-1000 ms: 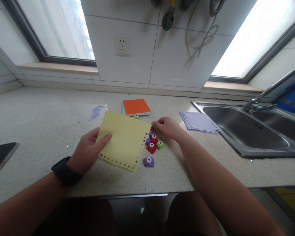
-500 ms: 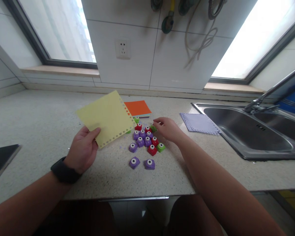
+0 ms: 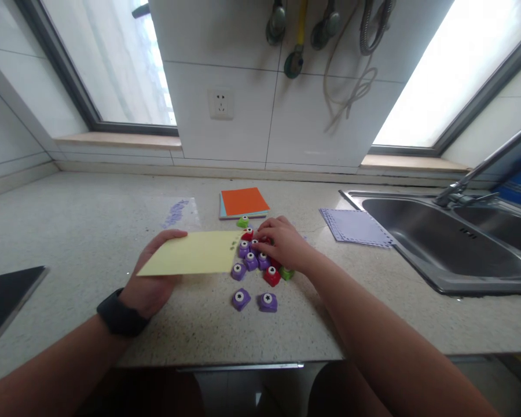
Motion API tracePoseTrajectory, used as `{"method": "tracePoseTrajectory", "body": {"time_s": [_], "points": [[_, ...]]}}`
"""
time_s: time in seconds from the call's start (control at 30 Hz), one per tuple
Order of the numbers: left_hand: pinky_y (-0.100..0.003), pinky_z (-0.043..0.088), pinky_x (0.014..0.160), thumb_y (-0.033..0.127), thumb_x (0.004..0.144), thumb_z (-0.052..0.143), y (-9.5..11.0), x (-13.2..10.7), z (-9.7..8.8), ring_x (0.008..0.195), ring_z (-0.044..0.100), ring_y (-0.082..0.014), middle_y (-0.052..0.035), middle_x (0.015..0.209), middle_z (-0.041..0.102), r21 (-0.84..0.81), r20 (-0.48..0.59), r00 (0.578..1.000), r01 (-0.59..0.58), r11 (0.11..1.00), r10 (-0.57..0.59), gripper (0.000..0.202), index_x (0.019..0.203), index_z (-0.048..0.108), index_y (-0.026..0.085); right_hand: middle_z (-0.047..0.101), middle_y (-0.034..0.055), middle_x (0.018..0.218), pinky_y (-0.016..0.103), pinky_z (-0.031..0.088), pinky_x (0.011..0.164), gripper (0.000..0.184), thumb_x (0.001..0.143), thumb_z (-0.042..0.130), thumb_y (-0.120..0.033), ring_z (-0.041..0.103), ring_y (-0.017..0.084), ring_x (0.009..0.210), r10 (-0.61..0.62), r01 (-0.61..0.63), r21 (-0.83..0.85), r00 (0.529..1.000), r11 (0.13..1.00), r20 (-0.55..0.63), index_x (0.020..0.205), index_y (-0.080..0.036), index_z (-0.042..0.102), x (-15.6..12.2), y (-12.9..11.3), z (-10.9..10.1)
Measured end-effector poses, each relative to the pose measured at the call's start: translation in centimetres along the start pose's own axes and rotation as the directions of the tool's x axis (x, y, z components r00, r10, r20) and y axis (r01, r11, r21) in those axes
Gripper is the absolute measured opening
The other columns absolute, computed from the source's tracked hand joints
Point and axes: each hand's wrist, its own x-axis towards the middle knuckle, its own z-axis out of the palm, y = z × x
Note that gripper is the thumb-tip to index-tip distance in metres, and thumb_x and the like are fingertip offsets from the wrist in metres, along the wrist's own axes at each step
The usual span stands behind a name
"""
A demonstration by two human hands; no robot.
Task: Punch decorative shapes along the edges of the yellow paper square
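Note:
My left hand (image 3: 150,284) is closed on a yellow paper sheet (image 3: 191,259) with punched shapes along its edge, holding it almost flat above the counter. My right hand (image 3: 284,243) rests over a cluster of small purple, red and green craft punches (image 3: 260,260), fingers curled on one of them; which one is hidden. Two purple punches (image 3: 254,300) lie apart nearer to me. A green punch (image 3: 243,221) sits by the stack of coloured paper (image 3: 243,201), orange on top.
A lilac punched sheet (image 3: 356,227) lies beside the steel sink (image 3: 443,243) with its tap (image 3: 477,174) on the right. A dark flat object (image 3: 4,301) is at the left edge. Utensils and a cord (image 3: 304,35) hang on the tiled wall.
The left hand swung the yellow sheet up and left off the punches, then lowered it flat. The right hand moved left onto the middle of the punch cluster.

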Motion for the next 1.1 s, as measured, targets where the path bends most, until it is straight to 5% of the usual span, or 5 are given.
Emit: {"method": "tracePoseTrajectory", "body": {"time_s": [0.4,0.6,0.8,0.9,1.1], "points": [[-0.028,0.057,0.076,0.026,0.081,0.076,0.1,-0.5,0.6,0.089,0.073,-0.0206,-0.0081,0.109,0.079,0.091,0.048,0.987,0.149,0.985,-0.154,0.038,0.118,0.073,0.020,0.077,0.0043,0.098,0.040,0.048,0.087,0.011,0.096,0.063,-0.024,0.067,0.023,0.092,0.185,-0.126,0.298,0.966,0.946,-0.181,0.097,-0.024,0.074,0.2,0.2,-0.7],[-0.037,0.059,0.084,0.043,0.088,0.062,0.4,0.0,0.9,0.106,0.070,-0.0289,-0.0137,0.120,0.075,-0.029,0.048,0.966,0.256,0.966,-0.255,0.042,0.119,0.073,0.015,0.072,0.0021,0.088,0.035,0.052,0.068,0.014,0.096,0.056,-0.033,0.071,0.020,0.077,0.424,-0.154,0.721,0.881,0.676,-0.210,0.105,-0.025,0.062,0.1,0.5,-1.0],[-0.024,0.057,0.054,0.022,0.078,0.081,0.7,-0.1,1.4,0.083,0.074,-0.0200,-0.0133,0.138,0.064,0.205,0.049,0.966,0.239,0.949,-0.254,0.067,0.140,0.054,0.025,0.066,-0.0019,0.089,0.033,0.056,0.063,0.025,0.087,0.067,-0.041,0.072,0.016,0.067,0.540,-0.140,0.941,0.840,0.309,-0.053,0.105,-0.026,0.058,0.3,0.1,-1.0],[-0.028,0.061,0.059,0.017,0.077,0.083,1.1,-0.2,1.5,0.089,0.076,-0.0232,-0.0148,0.138,0.065,0.178,-0.013,0.958,0.283,0.942,-0.286,0.087,0.151,0.038,0.028,0.065,-0.0016,0.087,0.033,0.056,0.066,0.027,0.084,0.072,-0.041,0.069,0.015,0.068,0.541,-0.136,0.967,0.841,0.214,-0.001,0.103,-0.025,0.060,0.1,0.1,-1.1],[-0.041,0.063,0.082,0.028,0.089,0.070,1.4,-0.1,1.3,0.110,0.073,-0.0326,-0.0160,0.124,0.074,0.009,0.134,0.853,0.508,0.861,-0.505,0.035,0.123,0.066,0.020,0.066,0.0010,0.089,0.031,0.052,0.066,0.023,0.084,0.072,-0.038,0.062,0.014,0.069,0.525,-0.145,0.969,0.851,0.199,0.019,0.100,-0.024,0.063,0.0,0.2,-1.2]]}}
